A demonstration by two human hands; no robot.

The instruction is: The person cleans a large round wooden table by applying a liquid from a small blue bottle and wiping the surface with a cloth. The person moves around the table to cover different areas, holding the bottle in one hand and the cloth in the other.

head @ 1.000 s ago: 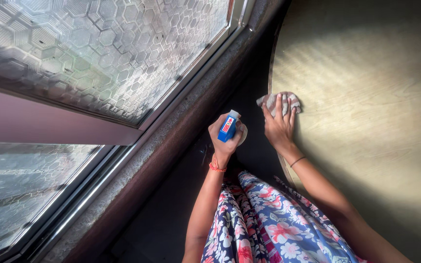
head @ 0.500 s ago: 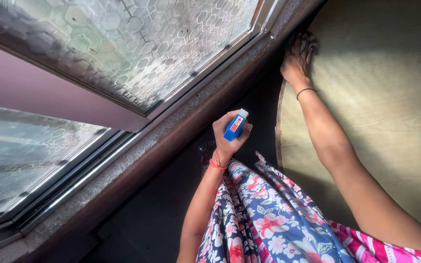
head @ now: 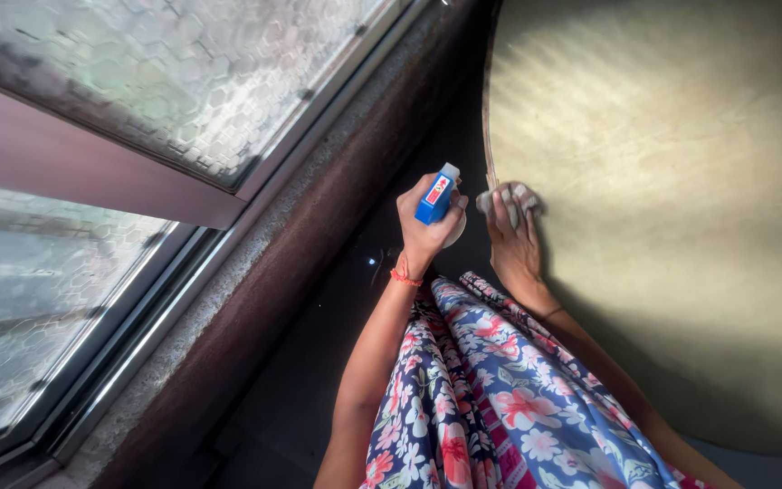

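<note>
My left hand (head: 424, 228) is closed around a small spray bottle with a blue top (head: 436, 197), held upright in the gap between the window sill and the table. My right hand (head: 514, 244) lies flat on a crumpled pale cloth (head: 510, 196), pressing it against the near left edge of a round wooden tabletop (head: 681, 208). A red thread is tied round my left wrist and a thin band round my right. Both hands are close together, the bottle just left of the cloth.
A frosted window with a hexagon pattern (head: 165, 81) and a dark frame bar (head: 92, 172) fills the left. A speckled stone sill (head: 255, 263) runs diagonally beside it. My floral dress (head: 491, 398) covers the lower middle. The floor between the sill and the table is dark.
My right hand has drawn the cloth back along the table's edge, from the far end next to the sill to close beside the bottle. The left hand has hardly moved.
</note>
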